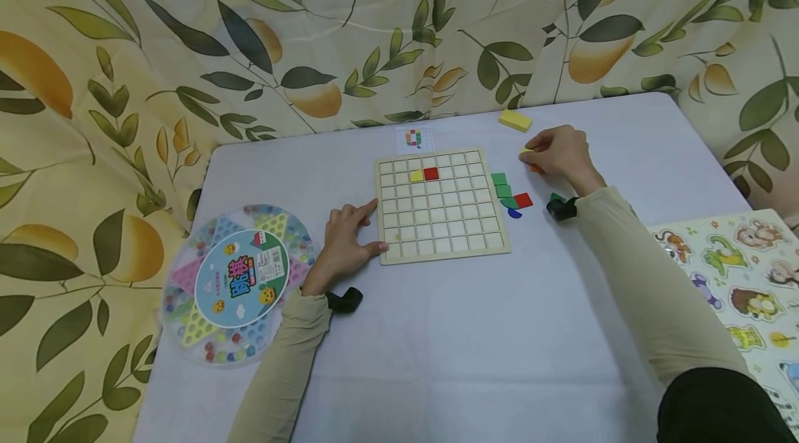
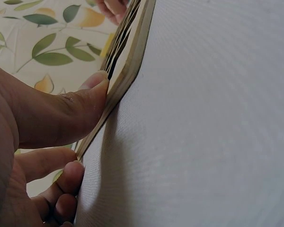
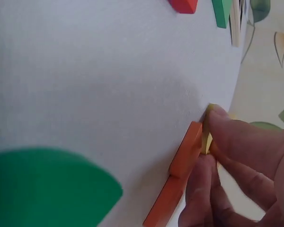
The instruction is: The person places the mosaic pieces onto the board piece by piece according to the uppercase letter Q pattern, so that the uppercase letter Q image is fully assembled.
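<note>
1. Board (image 1: 438, 213), wooden and divided into square cells, is laid flat near the middle of a white-covered table (image 1: 399, 353). Two neighbouring cells in its far half are filled: one by a yellow square (image 1: 416, 176), the other, to its right, by a red square (image 1: 431, 173).
2. The board's left edge is touched by the left hand (image 1: 348, 242). Its thumb and forefinger are spread well apart, the thumb placed toward the near corner; the remaining fingers are seen partly bent in the left wrist view.
3. To the right of the board, a small yellow piece (image 3: 206, 139) is pinched between thumb and fingertips of the right hand (image 1: 564, 155). Just beside it, two orange pieces (image 3: 187, 149) are lined up end to end; whether they are touched by the fingers cannot be told.
4. Between board and right hand, green pieces (image 1: 503, 191), a red piece (image 1: 523, 200) and a blue piece (image 1: 514, 213) are grouped.
5. Yellow blocks (image 1: 514, 120) are set beyond the right hand. A small card (image 1: 402, 141), printed with a coloured pattern, is placed at the board's far edge.
6. At far left, a round game case (image 1: 240, 311) is seen; at far right, a sheet of animal pictures (image 1: 745, 280).
</note>
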{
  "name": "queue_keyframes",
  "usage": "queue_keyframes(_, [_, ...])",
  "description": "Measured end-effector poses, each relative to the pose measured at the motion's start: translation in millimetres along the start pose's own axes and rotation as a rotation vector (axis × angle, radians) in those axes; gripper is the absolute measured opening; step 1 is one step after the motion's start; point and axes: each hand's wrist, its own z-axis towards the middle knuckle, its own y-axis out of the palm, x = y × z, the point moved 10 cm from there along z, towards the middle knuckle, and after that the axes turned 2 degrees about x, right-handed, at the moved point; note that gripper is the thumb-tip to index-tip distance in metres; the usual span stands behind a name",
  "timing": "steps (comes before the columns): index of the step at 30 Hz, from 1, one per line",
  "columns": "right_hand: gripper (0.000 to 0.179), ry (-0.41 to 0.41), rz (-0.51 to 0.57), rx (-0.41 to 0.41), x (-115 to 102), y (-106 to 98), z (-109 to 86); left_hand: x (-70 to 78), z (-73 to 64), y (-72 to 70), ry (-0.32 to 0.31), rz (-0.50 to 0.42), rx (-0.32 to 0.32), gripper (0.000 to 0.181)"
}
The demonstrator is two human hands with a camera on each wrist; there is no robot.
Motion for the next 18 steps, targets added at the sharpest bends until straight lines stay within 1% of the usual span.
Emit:
queue_keyframes(4, [0.039,-0.015,0.025,-0.055,-8,6,0.8,0.0,0.6,-0.6,-0.006,0.000,-0.001,0.087])
queue_keyframes(8, [0.048,-0.020,0.047,-0.096,-14,10,1.5,0.6,1.3,-1.3,-0.011,-0.003,-0.003,0.088])
queue_keyframes(11, [0.053,-0.014,0.041,-0.075,-15,10,2.2,1.4,1.3,-2.2,-0.008,-0.005,0.001,0.087])
queue_keyframes(14, [0.055,0.007,0.029,-0.031,-11,9,2.9,1.4,0.7,-2.7,-0.004,-0.002,0.005,0.087])
queue_keyframes(18, [0.052,0.044,0.024,0.001,-6,10,2.8,0.3,0.2,-2.0,-0.003,0.003,0.003,0.087])
